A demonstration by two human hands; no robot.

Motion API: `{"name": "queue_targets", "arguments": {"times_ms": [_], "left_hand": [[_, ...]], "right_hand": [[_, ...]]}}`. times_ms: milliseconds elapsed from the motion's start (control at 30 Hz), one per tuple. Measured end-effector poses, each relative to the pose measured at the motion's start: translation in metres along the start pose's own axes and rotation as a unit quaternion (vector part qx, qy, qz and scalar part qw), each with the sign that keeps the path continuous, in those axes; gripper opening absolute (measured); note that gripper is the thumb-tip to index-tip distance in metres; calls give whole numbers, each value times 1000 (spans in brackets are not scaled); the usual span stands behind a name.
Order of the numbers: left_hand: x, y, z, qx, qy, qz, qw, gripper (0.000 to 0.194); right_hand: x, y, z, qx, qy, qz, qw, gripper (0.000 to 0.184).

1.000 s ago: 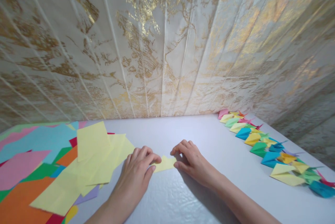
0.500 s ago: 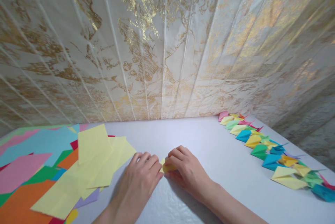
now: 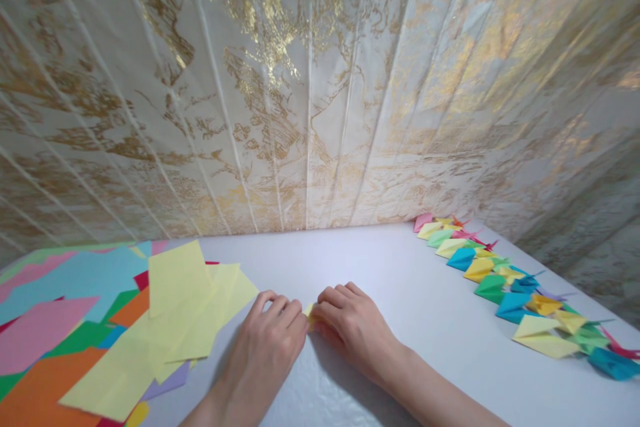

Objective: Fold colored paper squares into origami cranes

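Observation:
My left hand (image 3: 267,340) and my right hand (image 3: 350,327) lie close together on the white table (image 3: 350,260), fingertips almost touching. Between them a small folded piece of yellow paper (image 3: 309,311) peeks out; most of it is hidden under the fingers. Both hands have their fingers curled and pressed down on it.
Loose sheets of coloured paper (image 3: 75,320) are spread over the left of the table, with yellow sheets (image 3: 185,307) on top, close to my left hand. A row of folded paper cranes (image 3: 505,280) runs along the right edge. A gold-patterned wall (image 3: 310,80) rises behind.
My hands have come together over the yellow paper. It was a wider flat shape between them a second ago; now only a small corner shows.

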State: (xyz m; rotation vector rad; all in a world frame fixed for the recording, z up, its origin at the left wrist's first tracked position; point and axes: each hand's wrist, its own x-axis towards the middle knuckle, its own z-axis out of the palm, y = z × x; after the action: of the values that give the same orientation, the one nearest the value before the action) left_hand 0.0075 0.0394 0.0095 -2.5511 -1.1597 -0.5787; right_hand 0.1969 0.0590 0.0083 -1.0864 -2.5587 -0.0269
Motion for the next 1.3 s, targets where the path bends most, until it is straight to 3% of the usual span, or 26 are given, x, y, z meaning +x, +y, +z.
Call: {"name": "queue_targets", "arguments": {"times_ms": [133,233,367,700,900,1133,1300], "left_hand": [[2,0,-1,-8,0,-1,1000,25],[3,3,-1,-33,-61,-34,997,11],[4,4,-1,-38,-113,-66,991,16],[10,-8,-5,2,-147,26,989,12],[13,-6,-11,7,-143,16,990,10],[6,0,-15,5,-113,7,994,22],[10,6,-17,-2,-65,-18,998,20]], "right_hand": [[0,-5,0,-56,2,-31,998,12],[0,-6,-1,-75,-6,-43,996,12],[1,-4,-3,-59,-28,-14,998,9],[5,-12,-6,-60,-75,21,995,7],[8,-12,-10,-56,-104,26,993,7],[3,-15,-8,-52,-75,34,995,10],[4,-14,-7,-51,-54,40,996,15]]}}
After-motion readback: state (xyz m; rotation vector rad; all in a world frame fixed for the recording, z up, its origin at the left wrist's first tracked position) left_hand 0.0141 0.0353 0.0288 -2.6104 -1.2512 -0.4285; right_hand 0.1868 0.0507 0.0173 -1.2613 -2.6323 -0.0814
